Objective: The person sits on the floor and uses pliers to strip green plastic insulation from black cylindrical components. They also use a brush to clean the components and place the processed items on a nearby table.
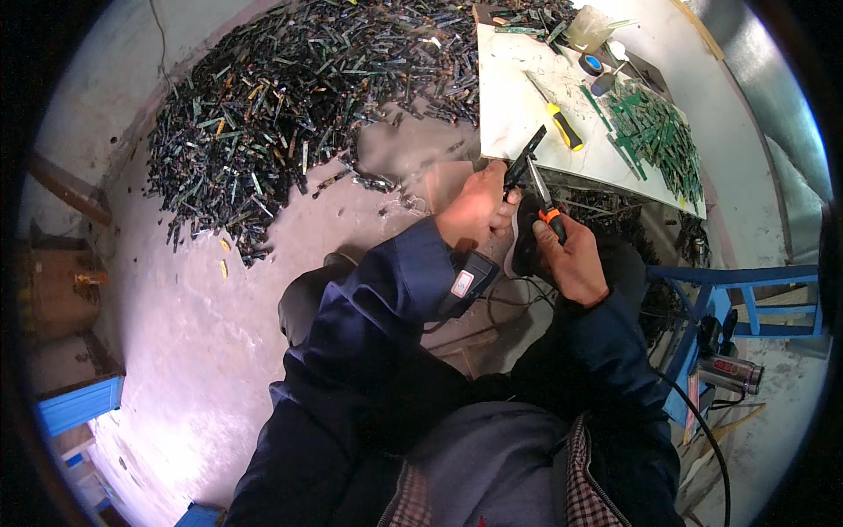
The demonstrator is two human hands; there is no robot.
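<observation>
Grey shirt (492, 461) sits behind forward-reaching, close-set hands (575, 265).

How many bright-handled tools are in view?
2: the yellow-handled tool lies on the white board; the orange-handled tool is in the right hand. Others may be hidden under the dark pile.

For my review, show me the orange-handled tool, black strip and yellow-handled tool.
Orange-handled tool (550, 212), head view: orange part of its handle.
Black strip (520, 167), head view: near its middle.
Yellow-handled tool (563, 125), head view: on its handle.
</observation>
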